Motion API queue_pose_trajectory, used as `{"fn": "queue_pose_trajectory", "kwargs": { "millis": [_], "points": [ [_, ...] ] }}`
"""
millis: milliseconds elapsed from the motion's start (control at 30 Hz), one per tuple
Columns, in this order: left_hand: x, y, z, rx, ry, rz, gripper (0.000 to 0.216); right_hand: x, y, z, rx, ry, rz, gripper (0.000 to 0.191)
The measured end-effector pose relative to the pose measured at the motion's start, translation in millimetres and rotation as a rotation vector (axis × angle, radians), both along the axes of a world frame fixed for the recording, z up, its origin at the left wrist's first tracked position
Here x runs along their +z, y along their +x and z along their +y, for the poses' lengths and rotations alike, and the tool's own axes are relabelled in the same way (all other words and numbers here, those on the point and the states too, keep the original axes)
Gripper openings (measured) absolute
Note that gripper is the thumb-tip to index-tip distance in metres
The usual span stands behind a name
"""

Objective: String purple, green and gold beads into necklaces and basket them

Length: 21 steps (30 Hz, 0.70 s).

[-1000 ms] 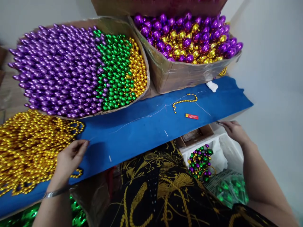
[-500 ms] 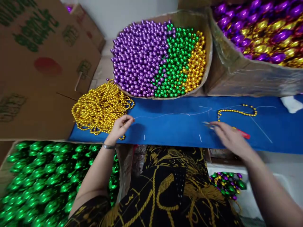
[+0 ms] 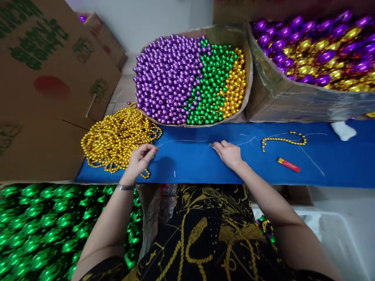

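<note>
Near the gold bead strands [image 3: 120, 136], my left hand [image 3: 140, 162] is closed in a pinch on one end of a thin white thread [image 3: 184, 140]. The thread runs right across the blue cloth [image 3: 190, 166] toward my right hand [image 3: 230, 154]. That hand is closed around a small pointed metal tool [image 3: 211, 144], mostly hidden by the fingers; only its thin tip shows, beside the thread. More thread lies past my right hand. A short gold bead string [image 3: 284, 139] rests further right on the cloth.
Behind the cloth stands an open box [image 3: 249, 78] of purple, green and gold beads. Right of it is a larger box [image 3: 293, 103] of purple and gold beads. A red and yellow lighter-like object [image 3: 288, 164] and a white scrap [image 3: 343, 130] lie right. Large green beads [image 3: 43, 226] fill a box below left.
My right hand has moved left with the small pointed metal tool, from near the red object to the thread's middle. My left hand still pinches the thread end. The view has shifted slightly.
</note>
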<state>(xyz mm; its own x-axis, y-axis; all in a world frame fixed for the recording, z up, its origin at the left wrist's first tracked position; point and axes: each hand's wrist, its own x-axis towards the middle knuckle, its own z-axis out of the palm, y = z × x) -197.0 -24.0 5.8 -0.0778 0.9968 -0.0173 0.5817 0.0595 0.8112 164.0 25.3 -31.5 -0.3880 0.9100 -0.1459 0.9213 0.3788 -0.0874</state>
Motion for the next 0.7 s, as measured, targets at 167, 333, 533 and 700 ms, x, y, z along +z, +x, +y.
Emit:
{"fn": "queue_pose_trajectory", "kwargs": {
  "millis": [167, 333, 533, 700],
  "points": [
    [-17.0, 3.7, 30.4, 0.053, 0.136, 0.554, 0.031, -6.0, 66.2, 7.3, -0.160, 0.027, 0.123, 0.047],
    [-22.5, 35.4, 43.3, -0.056, 0.096, 0.905, 0.035, -11.9, 111.6, 16.2, -0.192, 0.006, -0.007, 0.031],
    [-12.8, 139.3, 44.3, -0.291, 0.143, 0.195, 0.038, -3.5, 87.0, -25.5, -0.013, 0.049, 0.079, 0.019],
    [-28.0, 236.7, 55.2, -0.619, -0.556, -0.521, 0.052, 3.2, 55.0, -69.9, 0.322, 0.202, 0.121, 0.019]
  ]
}}
